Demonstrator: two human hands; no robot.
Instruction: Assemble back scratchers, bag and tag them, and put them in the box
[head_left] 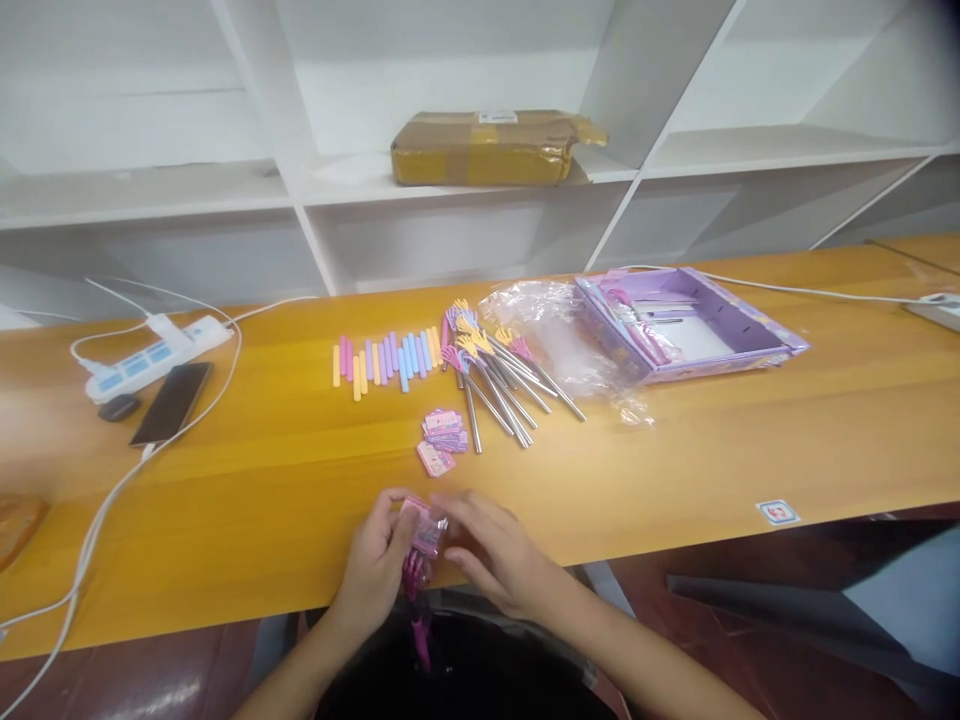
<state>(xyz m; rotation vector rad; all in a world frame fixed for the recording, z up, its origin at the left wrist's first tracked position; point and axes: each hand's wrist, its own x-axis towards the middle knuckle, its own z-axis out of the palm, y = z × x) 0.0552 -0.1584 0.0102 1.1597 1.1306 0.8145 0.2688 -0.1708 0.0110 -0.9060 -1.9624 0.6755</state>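
My left hand [376, 560] pinches a clear-wrapped back scratcher [414, 573] with a pink card at its top, just over the table's front edge. Its magenta handle hangs down toward my lap. Close by on the right is my right hand [495, 550], fingers stretched and thumb apart; whether its fingertips touch the wrapper is hard to tell. Beyond the hands lies a small stack of pink and purple cards [444, 430]. Further back, several back scratchers [499, 375] with metal rods and hand-shaped ends are heaped beside a row of coloured handle sleeves [386, 360].
A purple open box [720, 362] holds wrapped pieces, with crumpled clear plastic [562, 330] beside it. At left are a power strip [161, 355], a phone [172, 403] and white cables. A taped carton [484, 150] sits on the white shelf behind.
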